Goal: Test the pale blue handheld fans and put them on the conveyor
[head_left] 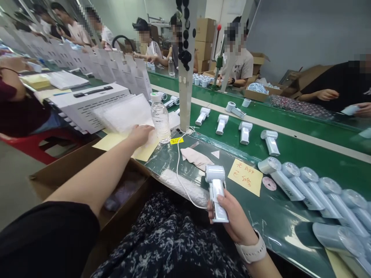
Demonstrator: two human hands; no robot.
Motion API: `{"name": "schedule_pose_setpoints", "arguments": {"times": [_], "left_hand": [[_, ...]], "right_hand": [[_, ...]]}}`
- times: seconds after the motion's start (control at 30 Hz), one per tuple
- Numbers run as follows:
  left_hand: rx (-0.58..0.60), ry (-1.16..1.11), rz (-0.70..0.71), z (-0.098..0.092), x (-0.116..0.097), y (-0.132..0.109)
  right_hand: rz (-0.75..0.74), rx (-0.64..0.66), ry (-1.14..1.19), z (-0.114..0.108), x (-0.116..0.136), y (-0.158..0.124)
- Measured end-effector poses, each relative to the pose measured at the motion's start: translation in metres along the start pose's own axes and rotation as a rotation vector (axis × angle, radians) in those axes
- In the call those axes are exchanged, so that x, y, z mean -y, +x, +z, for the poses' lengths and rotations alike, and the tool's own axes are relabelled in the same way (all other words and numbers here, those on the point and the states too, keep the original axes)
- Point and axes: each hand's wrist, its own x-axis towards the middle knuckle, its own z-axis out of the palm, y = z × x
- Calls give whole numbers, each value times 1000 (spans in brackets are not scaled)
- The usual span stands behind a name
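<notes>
My right hand (232, 216) is closed around the handle of a white handheld fan (216, 193), held upright over the near edge of the green bench. My left hand (141, 133) reaches far out to the left and rests on a stack of clear plastic bags (123, 114), fingers curled at its edge; whether it grips one I cannot tell. A water bottle (160, 117) stands just right of that hand. Yellow paper (145, 151) lies under the stack.
Several wrapped fans (307, 185) lie in a row at the right. Loose fans (245, 132) sit on the green belt (290, 148). A yellow note (245, 177), a white cable (181, 177), a post (185, 77) and an open carton (75, 170) are near. Other people work around the line.
</notes>
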Motion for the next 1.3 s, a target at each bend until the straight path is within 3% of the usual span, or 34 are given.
{"name": "schedule_pose_setpoints", "arguments": {"times": [0.07,0.17,0.33,0.4,0.5,0.6,0.77,0.9,1.03,1.2,1.3], "left_hand": [[33,34,-17,0,4,-2],[-10,47,-61,-10,7,-8],[-297,11,-249,-38,11,-23],[-355,-42,-279,-46,6,-38],[-234,-220,-164,-52,-16,-72],[-77,-278,-48,-40,-50,-109],[311,-377,197,19,-108,-151],[494,-467,261,60,-131,-162],[547,-612,191,70,-124,-152],[458,-741,45,64,-112,-136],[369,-665,156,49,-119,-148]], "right_hand": [[-15,-3,61,0,2,1],[-18,15,94,1,7,2],[-6,32,100,0,9,3],[-8,38,111,-2,6,4],[-6,53,112,-4,3,6],[5,82,98,-6,2,7],[-60,100,-14,-8,0,4],[-211,-28,-426,-5,6,-5],[-180,-51,-949,9,25,-9],[-79,-18,-1398,37,39,-5],[-68,-13,-1549,47,38,-5]]}}
